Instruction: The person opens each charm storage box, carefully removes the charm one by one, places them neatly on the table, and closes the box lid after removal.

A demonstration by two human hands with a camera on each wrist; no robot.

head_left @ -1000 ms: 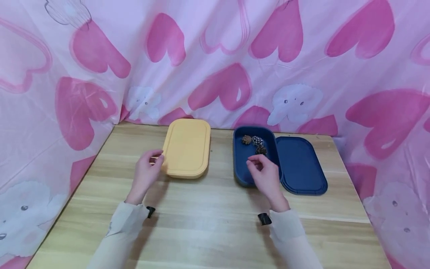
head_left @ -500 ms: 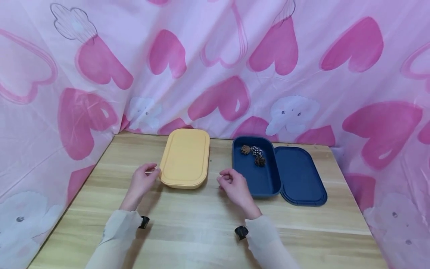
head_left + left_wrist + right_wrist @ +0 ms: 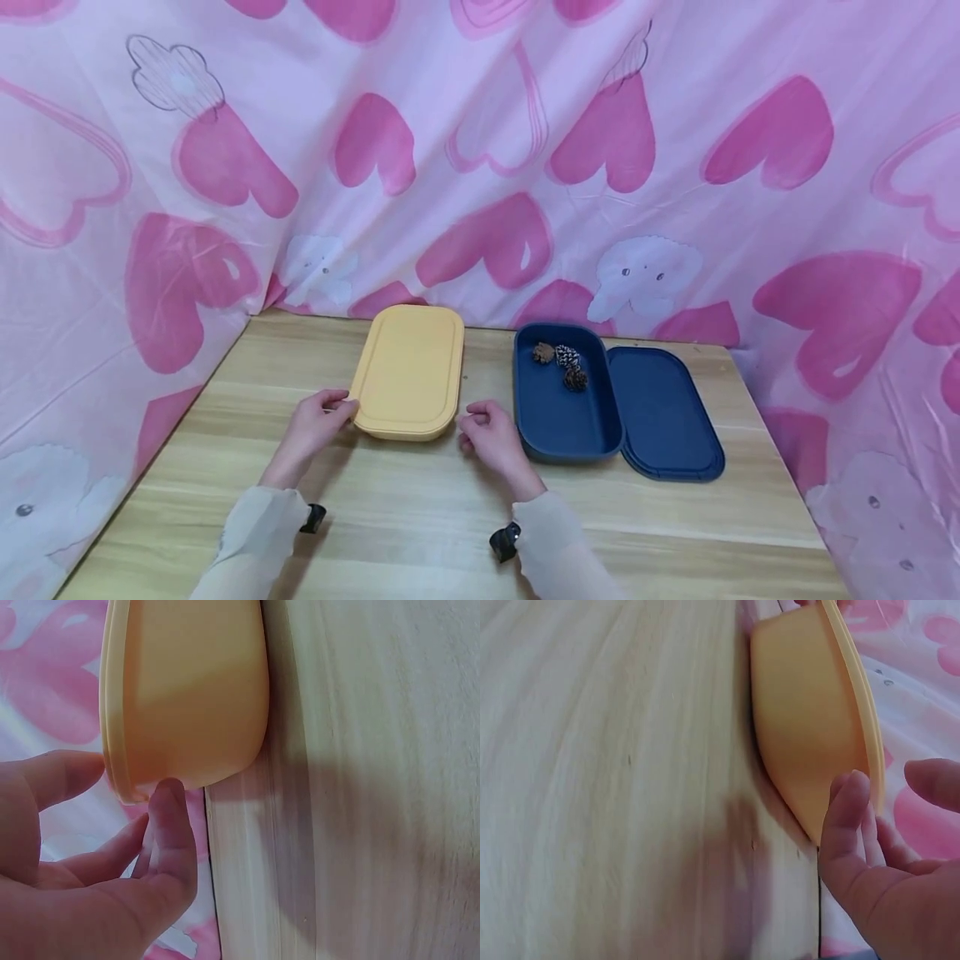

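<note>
A yellow lidded box (image 3: 405,375) sits on the table with its lid (image 3: 408,367) on. My left hand (image 3: 317,425) is at its near left corner, fingertips right at the lid's rim. In the left wrist view, one fingertip of the left hand (image 3: 112,877) meets the lid edge and another overlaps the wall below it. My right hand (image 3: 491,437) is beside the near right corner, nothing in its grasp. In the right wrist view, the right hand (image 3: 900,862) has its thumb apart from the fingers, which overlap the box wall under the rim.
A dark blue box (image 3: 558,425) stands to the right, uncovered, with several pine cones (image 3: 575,379) at its far end. Its blue lid (image 3: 667,417) lies flat against its right side. Behind the wooden table (image 3: 420,533) hangs a pink heart-patterned cloth (image 3: 480,242).
My right hand has moved left from over the blue box to the yellow box's right side. The left hand stays by the yellow box. The head view has tilted upward.
</note>
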